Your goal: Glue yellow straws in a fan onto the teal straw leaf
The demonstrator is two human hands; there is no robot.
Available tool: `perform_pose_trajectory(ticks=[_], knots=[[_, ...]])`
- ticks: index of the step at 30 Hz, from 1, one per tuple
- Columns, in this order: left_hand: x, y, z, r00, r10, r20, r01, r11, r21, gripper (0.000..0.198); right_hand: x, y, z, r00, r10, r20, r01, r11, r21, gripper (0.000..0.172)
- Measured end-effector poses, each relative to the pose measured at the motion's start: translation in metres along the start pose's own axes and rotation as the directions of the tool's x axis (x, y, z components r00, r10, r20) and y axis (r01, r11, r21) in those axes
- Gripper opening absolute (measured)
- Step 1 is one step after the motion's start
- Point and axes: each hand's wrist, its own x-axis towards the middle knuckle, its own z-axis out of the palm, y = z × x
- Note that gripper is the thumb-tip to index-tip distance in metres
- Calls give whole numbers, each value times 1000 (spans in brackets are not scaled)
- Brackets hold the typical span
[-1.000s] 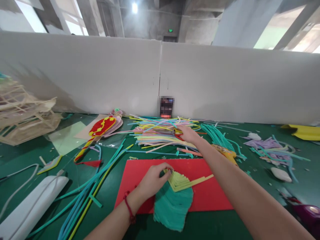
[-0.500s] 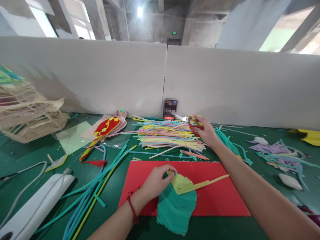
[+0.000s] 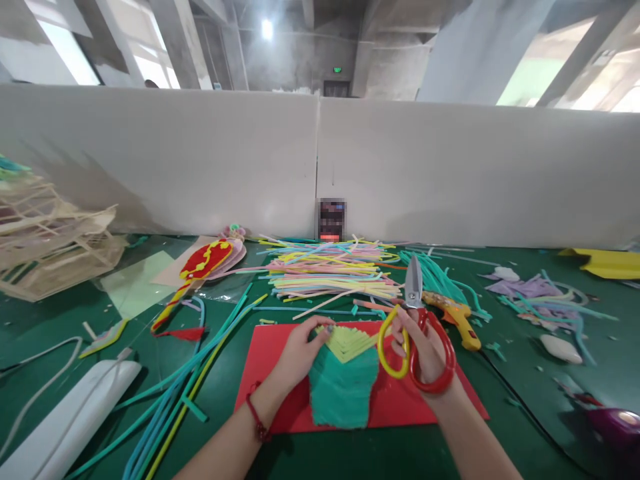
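My left hand (image 3: 306,348) pinches the upper left edge of a teal pipe-cleaner panel (image 3: 344,395). Across the panel's top run yellow-green pipe cleaners (image 3: 345,342) laid in nested V shapes. The panel rests over a red board (image 3: 400,407). In my right hand (image 3: 425,350) is a pair of scissors (image 3: 414,287) with one yellow and one red handle loop. Their blades point up and away from me and look closed. My right fingers are around the loops, close to the panel's right side, and partly hide the right end of the yellow-green strips.
Behind the board lies a pile of coloured pipe cleaners (image 3: 330,270). A yellow glue gun (image 3: 453,317) with a black cord is at right. Left are a red-and-yellow fan (image 3: 206,260), blue-green pipe cleaners (image 3: 200,360) and a white power strip (image 3: 75,420). A white partition (image 3: 200,160) stands behind.
My right hand has come back from the pipe-cleaner pile toward me with the scissors, now beside the panel. The panel has been turned more upright, still in my left hand.
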Motion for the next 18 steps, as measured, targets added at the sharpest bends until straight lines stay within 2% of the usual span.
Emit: perform_pose_trajectory(ticks=[4, 7, 10, 13, 16, 18], knots=[[1, -4, -3, 981, 35, -192, -26, 998, 49, 25, -1, 3, -11, 999, 39, 31, -41, 995, 90, 42], [7, 2, -13, 962, 43, -269, -25, 997, 71, 27, -2, 0, -16, 993, 86, 81, -97, 987, 132, 50], [21, 26, -26, 942, 99, -320, -71, 993, 99, 26, -3, 2, -21, 987, 101, 125, -115, 987, 110, 53], [37, 60, -37, 913, 255, -320, -207, 963, 174, 23, -3, 12, -25, 975, 140, 171, -142, 990, -5, 55], [45, 84, -41, 910, 240, -338, -202, 969, 143, 26, -5, 21, -27, 964, 174, 199, -146, 978, -147, 58], [45, 91, -43, 910, 235, -341, -204, 971, 123, 26, -9, 24, -26, 970, 137, 201, -90, 970, -227, 58]])
